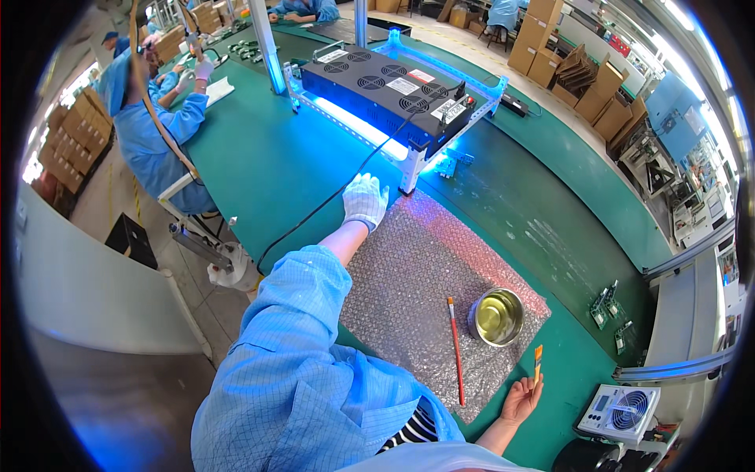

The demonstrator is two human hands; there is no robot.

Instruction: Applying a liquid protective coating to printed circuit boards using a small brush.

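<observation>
My left hand (pixel 364 201), in a white glove, reaches forward over the green table beside the far left edge of a bubble wrap sheet (pixel 409 259). Its fingers are apart and hold nothing; a black cable runs just left of it. My bare right hand (pixel 521 399) pinches a small flat brush (pixel 538 363) with a yellow and dark handle, pointing up at the sheet's near right corner. A round metal cup (pixel 495 317) of yellowish clear liquid stands on the wrap. Left of the cup lies a thin red-handled paintbrush (pixel 457 354).
A black lamp box with fans (pixel 389 88) rests on a white metal frame, glowing blue underneath. Small green circuit boards (pixel 604 305) lie on the dark belt at right. A white fan unit (pixel 621 411) stands near right. A co-worker in blue (pixel 157 141) sits at the left.
</observation>
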